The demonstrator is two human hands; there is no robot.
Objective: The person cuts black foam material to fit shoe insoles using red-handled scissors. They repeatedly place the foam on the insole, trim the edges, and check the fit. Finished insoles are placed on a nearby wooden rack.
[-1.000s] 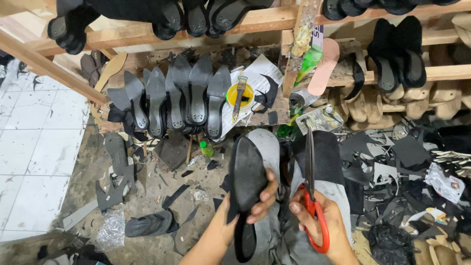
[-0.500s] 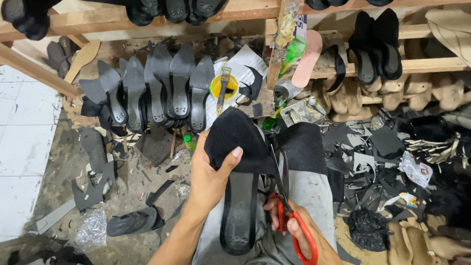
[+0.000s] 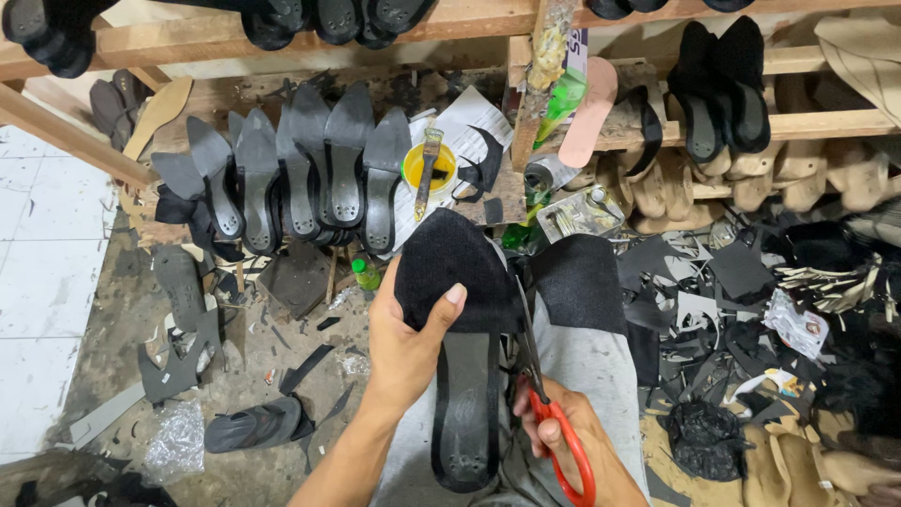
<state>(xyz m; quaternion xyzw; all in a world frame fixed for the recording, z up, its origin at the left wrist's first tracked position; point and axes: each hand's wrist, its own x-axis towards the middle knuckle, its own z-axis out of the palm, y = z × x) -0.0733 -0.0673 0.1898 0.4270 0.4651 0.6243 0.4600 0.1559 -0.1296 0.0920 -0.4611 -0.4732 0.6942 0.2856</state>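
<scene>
My left hand [image 3: 408, 343] grips a black shoe sole [image 3: 465, 404] held lengthwise over my lap, thumb pressed on the black fabric [image 3: 450, 263] that covers its toe end. My right hand [image 3: 563, 441] holds red-handled scissors [image 3: 549, 413], fingers through the loops. The blades run up along the right edge of the sole, against the fabric's edge. The heel end of the sole points toward me.
A row of black soles [image 3: 300, 174] leans on the wooden rack [image 3: 188, 42] ahead. A yellow glue tin with a brush [image 3: 429, 167] sits on paper. Black offcuts [image 3: 723, 282] litter the right. More soles and scraps [image 3: 253, 424] lie on the dirty floor at left.
The sole has been turned from edge-on to flat and raised, with the fabric toe now facing me. The scissors moved from upright beside it to its right edge.
</scene>
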